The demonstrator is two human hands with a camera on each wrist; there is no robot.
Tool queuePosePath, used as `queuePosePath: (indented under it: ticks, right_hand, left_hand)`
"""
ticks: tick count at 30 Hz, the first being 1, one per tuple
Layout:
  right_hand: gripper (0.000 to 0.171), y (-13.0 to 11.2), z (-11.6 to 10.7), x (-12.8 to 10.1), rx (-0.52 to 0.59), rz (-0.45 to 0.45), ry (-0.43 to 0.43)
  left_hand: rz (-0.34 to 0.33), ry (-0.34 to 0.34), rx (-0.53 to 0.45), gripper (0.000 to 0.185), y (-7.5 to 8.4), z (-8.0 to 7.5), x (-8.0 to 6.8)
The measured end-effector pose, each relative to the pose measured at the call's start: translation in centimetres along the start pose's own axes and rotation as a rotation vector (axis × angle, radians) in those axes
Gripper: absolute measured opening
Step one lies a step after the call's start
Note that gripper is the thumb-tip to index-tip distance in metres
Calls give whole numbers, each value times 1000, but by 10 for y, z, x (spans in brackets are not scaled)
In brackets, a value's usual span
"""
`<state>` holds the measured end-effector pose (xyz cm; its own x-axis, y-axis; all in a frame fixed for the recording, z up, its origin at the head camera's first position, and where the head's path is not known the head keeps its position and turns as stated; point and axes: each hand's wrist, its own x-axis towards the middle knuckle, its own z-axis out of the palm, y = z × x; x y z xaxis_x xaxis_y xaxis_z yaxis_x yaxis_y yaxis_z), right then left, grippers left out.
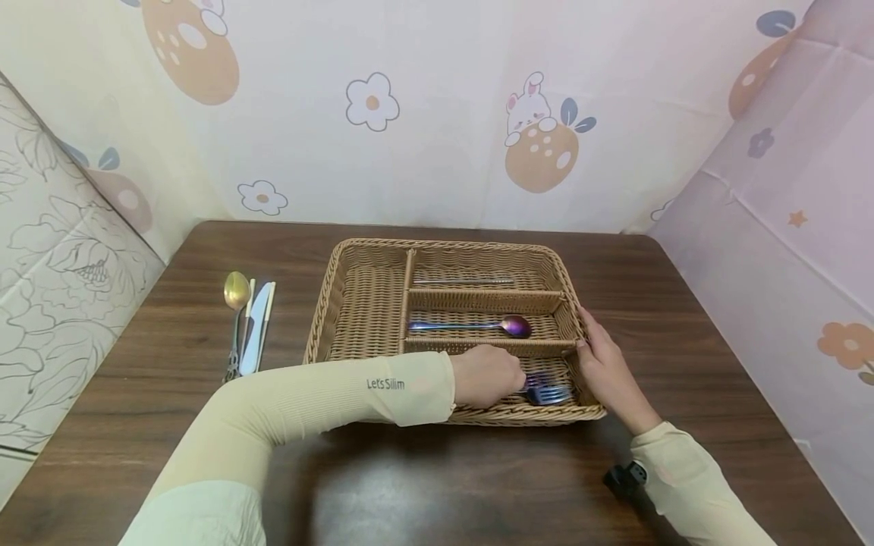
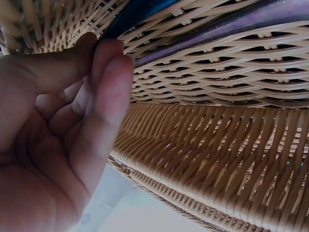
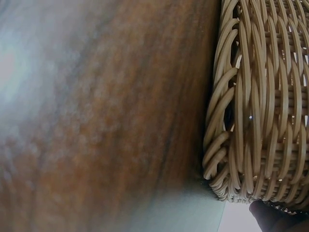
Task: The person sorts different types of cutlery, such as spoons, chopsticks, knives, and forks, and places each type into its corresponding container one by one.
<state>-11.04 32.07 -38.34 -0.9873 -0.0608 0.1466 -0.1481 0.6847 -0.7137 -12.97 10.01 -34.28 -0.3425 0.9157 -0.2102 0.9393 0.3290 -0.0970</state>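
Observation:
A wicker cutlery basket (image 1: 444, 244) with several compartments sits on the table. My left hand (image 1: 486, 377) reaches into its front right compartment. There it pinches the handle of a blue fork (image 1: 548, 395) between thumb and fingertips; the handle (image 2: 140, 15) shows dark blue in the left wrist view. Beside it lies a second, purple fork (image 1: 538, 378), partly covered by the hand. My right hand (image 1: 606, 371) grips the basket's right rim, thumb at the edge. The middle compartment has a purple-blue spoon (image 1: 515, 327), and the back one a thin metal stick (image 1: 464, 281).
Left of the basket, on the brown table (image 1: 683, 341), lie a gold spoon (image 1: 236, 290), a white-bladed knife (image 1: 254, 334) and a pair of pale-ended sticks (image 1: 267, 318). A patterned cloth wall (image 1: 437, 167) stands close behind the table. A black device (image 1: 624, 479) is on the right wrist.

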Motion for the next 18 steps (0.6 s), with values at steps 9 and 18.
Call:
queuePosePath:
  ticks: [9,18]
  right_hand:
    - [53,1,1,-1,3,-13,5]
    - [53,-1,0,-1,-4,4,-10]
  left_hand:
    - [-22,-87,-27,11,-3,4,7]
    - [-37,-157,-51,19,-2,4,11]
